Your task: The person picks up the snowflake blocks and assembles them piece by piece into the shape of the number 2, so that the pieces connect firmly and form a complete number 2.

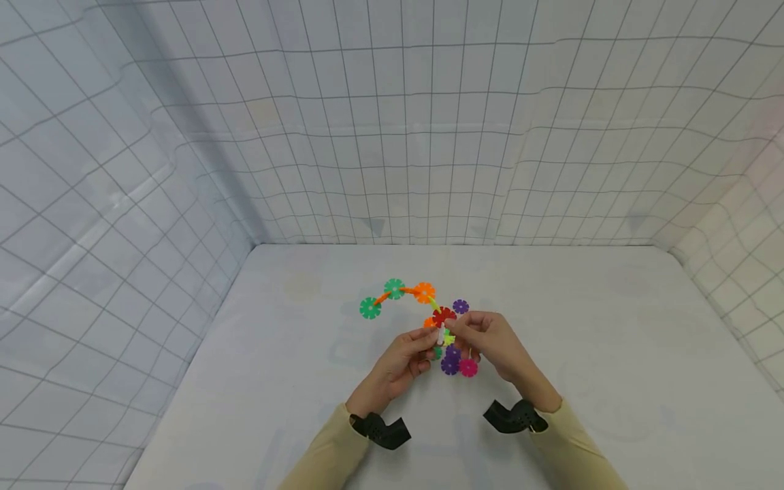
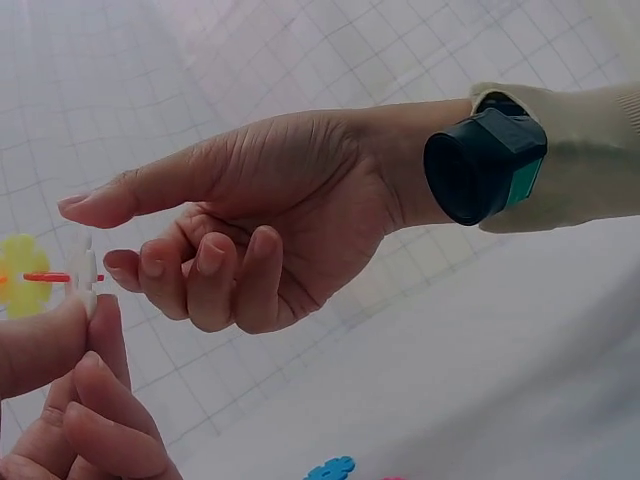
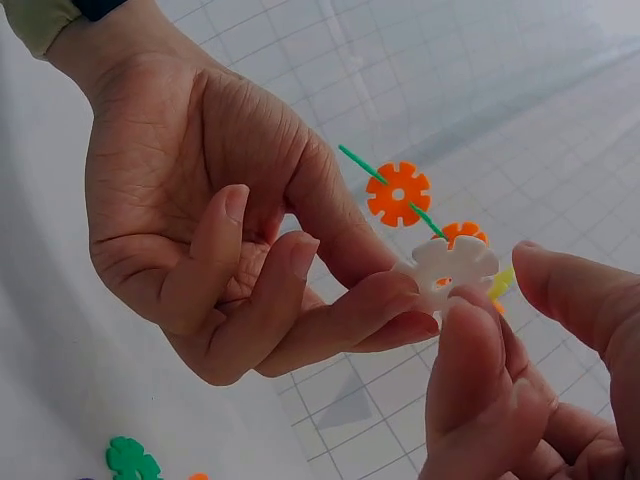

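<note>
Left hand (image 1: 397, 364) pinches a white disc (image 3: 465, 260), its lower edge partly hidden in the right-wrist view. Right hand (image 1: 497, 346) is relaxed, thumb parted — contact with disc unclear

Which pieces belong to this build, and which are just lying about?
Job in hand:
White disc, pinched by the left hand
Linked chain of coloured discs

Apparently lying loose, perhaps spares:
Pink disc
Purple discs beside it
Single purple disc near the right hand
</note>
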Action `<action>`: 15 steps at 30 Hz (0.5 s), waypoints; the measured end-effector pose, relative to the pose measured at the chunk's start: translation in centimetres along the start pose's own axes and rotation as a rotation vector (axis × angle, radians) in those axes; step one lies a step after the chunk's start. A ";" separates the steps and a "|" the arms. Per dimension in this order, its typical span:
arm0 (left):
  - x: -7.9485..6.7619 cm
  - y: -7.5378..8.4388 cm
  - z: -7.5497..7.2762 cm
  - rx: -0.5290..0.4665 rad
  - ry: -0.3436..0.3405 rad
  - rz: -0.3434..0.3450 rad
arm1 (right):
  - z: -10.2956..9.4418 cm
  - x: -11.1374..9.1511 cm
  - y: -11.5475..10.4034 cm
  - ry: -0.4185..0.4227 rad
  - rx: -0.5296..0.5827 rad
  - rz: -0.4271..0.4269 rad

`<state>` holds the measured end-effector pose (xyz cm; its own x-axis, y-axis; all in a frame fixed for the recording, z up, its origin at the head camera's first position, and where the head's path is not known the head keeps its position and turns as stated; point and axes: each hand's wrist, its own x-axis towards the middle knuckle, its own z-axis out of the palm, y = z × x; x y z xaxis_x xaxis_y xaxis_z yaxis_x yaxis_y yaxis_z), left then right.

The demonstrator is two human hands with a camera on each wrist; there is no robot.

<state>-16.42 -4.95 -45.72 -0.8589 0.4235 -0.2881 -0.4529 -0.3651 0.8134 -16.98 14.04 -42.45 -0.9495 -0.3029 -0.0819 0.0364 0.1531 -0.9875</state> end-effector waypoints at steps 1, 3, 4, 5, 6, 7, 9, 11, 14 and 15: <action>0.0 0.0 0.0 -0.004 0.003 0.000 | 0.0 0.0 0.0 -0.005 -0.009 -0.007; 0.0 -0.1 0.0 -0.016 0.008 0.001 | 0.2 -0.2 -0.2 -0.018 -0.026 -0.019; 0.0 -0.2 0.0 -0.021 0.011 0.002 | 0.2 -0.2 -0.2 -0.025 -0.035 -0.027; 0.0 -0.3 -0.1 -0.023 0.015 0.004 | 0.3 -0.2 -0.3 -0.029 -0.044 -0.034; 0.1 -0.3 -0.1 -0.026 0.022 0.004 | 0.3 -0.2 -0.3 -0.032 -0.049 -0.041; 0.1 -0.4 -0.1 -0.032 0.028 0.003 | 0.4 -0.2 -0.2 -0.036 -0.052 -0.052; 0.2 -0.6 -0.1 -0.038 0.038 0.005 | 0.4 -0.2 -0.1 -0.035 -0.057 -0.061; 0.3 -0.7 -0.1 -0.036 0.049 0.006 | 0.4 -0.2 -0.1 -0.026 -0.056 -0.063; 0.4 -0.8 0.0 -0.032 0.067 0.006 | 0.4 -0.2 0.0 0.001 -0.061 -0.056; 0.4 -0.8 0.0 -0.033 0.073 0.004 | 0.4 -0.2 0.0 0.012 -0.062 -0.056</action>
<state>-16.42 -4.52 -46.46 -0.8755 0.3604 -0.3218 -0.4557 -0.3946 0.7979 -16.67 13.73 -42.50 -0.9532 -0.3012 -0.0250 -0.0357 0.1944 -0.9803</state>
